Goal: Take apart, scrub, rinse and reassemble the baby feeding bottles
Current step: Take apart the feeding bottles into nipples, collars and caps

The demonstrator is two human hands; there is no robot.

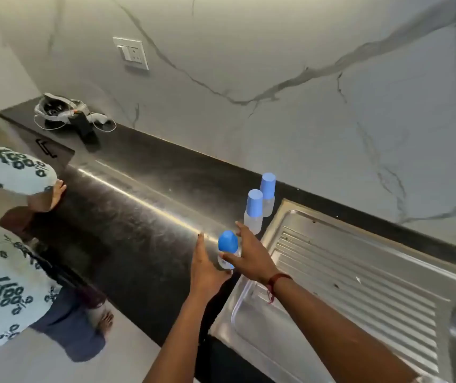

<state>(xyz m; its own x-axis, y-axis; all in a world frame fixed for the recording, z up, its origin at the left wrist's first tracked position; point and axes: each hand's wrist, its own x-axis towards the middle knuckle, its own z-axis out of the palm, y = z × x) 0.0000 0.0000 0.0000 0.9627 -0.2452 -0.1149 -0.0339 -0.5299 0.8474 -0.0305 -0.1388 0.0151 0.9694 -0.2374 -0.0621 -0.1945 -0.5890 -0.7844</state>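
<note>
Though seemingly capped: three bottles [254, 210].

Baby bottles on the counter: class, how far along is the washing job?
Barely started. Nothing looks done: two bottles stand capped beside the sink drainboard. In hand: both hands close around the nearest bottle, cap on. Dismantling, scrubbing, rinsing, reassembly remain.

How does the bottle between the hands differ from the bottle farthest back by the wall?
The near bottle is tilted and sits between the left hand and right hand; the far bottle stands upright and untouched on the counter. The near one's cap looks rounded, the far one's flat-topped. Both have clear bodies and blue caps on.
</note>
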